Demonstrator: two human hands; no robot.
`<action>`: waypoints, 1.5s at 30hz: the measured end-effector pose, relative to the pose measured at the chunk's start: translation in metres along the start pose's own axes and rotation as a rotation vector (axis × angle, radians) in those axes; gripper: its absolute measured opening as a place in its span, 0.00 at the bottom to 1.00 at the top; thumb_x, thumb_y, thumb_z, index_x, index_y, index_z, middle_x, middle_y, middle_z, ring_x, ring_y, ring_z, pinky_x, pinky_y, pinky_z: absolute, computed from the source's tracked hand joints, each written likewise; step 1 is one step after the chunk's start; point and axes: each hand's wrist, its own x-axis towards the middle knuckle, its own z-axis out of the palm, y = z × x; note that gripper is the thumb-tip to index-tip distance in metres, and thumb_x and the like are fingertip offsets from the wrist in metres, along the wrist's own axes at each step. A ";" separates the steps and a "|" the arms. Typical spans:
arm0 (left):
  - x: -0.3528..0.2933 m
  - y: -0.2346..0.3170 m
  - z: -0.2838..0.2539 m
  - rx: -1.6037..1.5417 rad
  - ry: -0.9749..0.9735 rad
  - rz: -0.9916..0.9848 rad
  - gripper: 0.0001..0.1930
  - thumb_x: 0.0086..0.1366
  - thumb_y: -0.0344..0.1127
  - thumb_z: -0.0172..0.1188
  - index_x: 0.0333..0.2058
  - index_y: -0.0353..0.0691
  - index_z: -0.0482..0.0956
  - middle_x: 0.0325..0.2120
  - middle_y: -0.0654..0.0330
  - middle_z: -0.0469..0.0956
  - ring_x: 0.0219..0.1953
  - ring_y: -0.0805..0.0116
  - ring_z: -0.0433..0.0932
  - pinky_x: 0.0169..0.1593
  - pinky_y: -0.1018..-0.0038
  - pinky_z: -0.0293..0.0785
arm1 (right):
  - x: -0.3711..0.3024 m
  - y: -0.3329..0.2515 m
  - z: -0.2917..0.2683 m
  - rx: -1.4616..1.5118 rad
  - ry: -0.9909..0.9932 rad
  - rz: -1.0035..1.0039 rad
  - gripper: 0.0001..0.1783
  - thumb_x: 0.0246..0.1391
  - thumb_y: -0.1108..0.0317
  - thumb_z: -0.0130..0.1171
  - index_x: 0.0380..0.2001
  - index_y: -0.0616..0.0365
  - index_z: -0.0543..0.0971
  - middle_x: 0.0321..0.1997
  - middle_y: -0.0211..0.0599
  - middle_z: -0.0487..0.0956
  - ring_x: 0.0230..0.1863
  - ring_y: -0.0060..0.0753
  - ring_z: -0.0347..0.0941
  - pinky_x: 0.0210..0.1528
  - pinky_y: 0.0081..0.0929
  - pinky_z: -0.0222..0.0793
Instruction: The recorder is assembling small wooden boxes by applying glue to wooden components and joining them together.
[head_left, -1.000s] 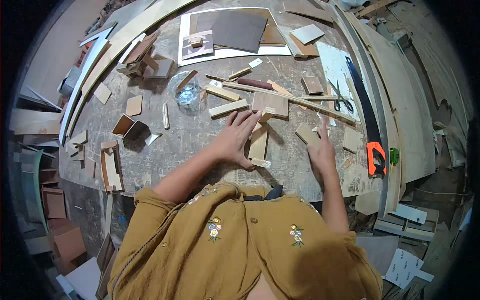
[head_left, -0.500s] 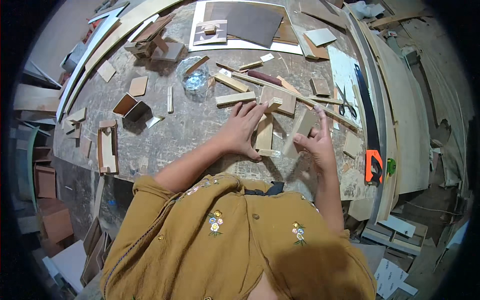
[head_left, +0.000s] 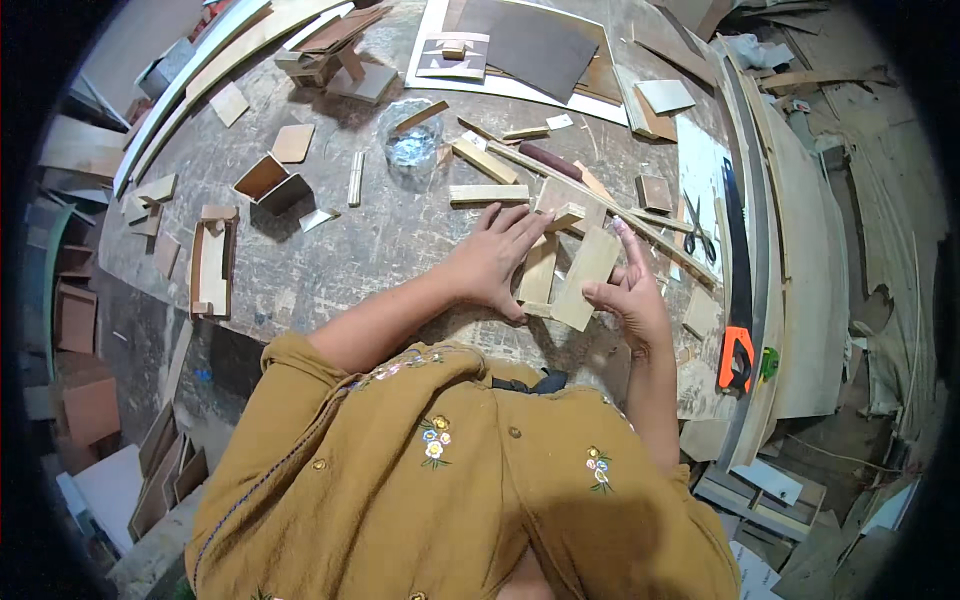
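My left hand [head_left: 492, 262] is braced against a small wooden frame [head_left: 540, 268] on the worktable [head_left: 300, 280]. Its thumb presses near the frame's close end, and its fingers reach the upright block [head_left: 568, 214] at the far end. In my right hand [head_left: 633, 298], a flat rectangular wooden piece [head_left: 588, 278] is pinched between thumb and fingers, tilted beside the frame's right side and partly covering it. The right index finger points up along the piece's edge. The piece's underside is hidden.
Wood strips [head_left: 488, 195], a glass bowl [head_left: 412, 145] and a dark red rod [head_left: 551, 161] lie beyond my hands. Scissors [head_left: 699, 230] and an orange-handled handsaw [head_left: 737, 355] are on the right. Leftward stand a folded brown piece [head_left: 275, 185] and a narrow open box [head_left: 213, 262].
The wooden piece in my right hand has turned so its broad face shows, and it has come closer to the frame. My left hand keeps its place on the frame. The view has shifted slightly.
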 end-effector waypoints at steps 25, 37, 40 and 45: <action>0.011 0.003 -0.002 -0.316 0.123 0.097 0.80 0.24 0.70 0.74 0.69 0.33 0.36 0.67 0.39 0.46 0.70 0.39 0.43 0.69 0.51 0.42 | 0.001 -0.007 0.013 -0.026 0.016 -0.054 0.61 0.41 0.79 0.70 0.72 0.52 0.42 0.39 0.44 0.82 0.35 0.26 0.78 0.36 0.22 0.72; 0.014 0.004 0.000 -0.318 0.117 0.163 0.79 0.27 0.73 0.73 0.68 0.31 0.37 0.68 0.37 0.43 0.70 0.39 0.43 0.70 0.53 0.42 | 0.010 -0.002 0.008 -0.014 0.014 -0.041 0.61 0.43 0.78 0.70 0.72 0.54 0.39 0.34 0.42 0.82 0.32 0.24 0.78 0.33 0.22 0.71; 0.014 0.005 0.001 -0.302 0.131 0.168 0.78 0.28 0.72 0.73 0.68 0.32 0.37 0.68 0.39 0.44 0.70 0.39 0.43 0.70 0.52 0.42 | 0.008 -0.008 0.014 0.006 0.009 -0.033 0.61 0.43 0.79 0.69 0.72 0.54 0.38 0.34 0.42 0.82 0.33 0.25 0.78 0.36 0.23 0.73; 0.008 0.012 0.000 -0.327 0.180 0.173 0.75 0.29 0.70 0.73 0.69 0.34 0.39 0.67 0.38 0.46 0.70 0.38 0.43 0.69 0.48 0.42 | 0.010 -0.002 0.008 0.024 0.008 -0.039 0.61 0.43 0.79 0.70 0.72 0.54 0.39 0.35 0.42 0.82 0.34 0.25 0.78 0.36 0.24 0.73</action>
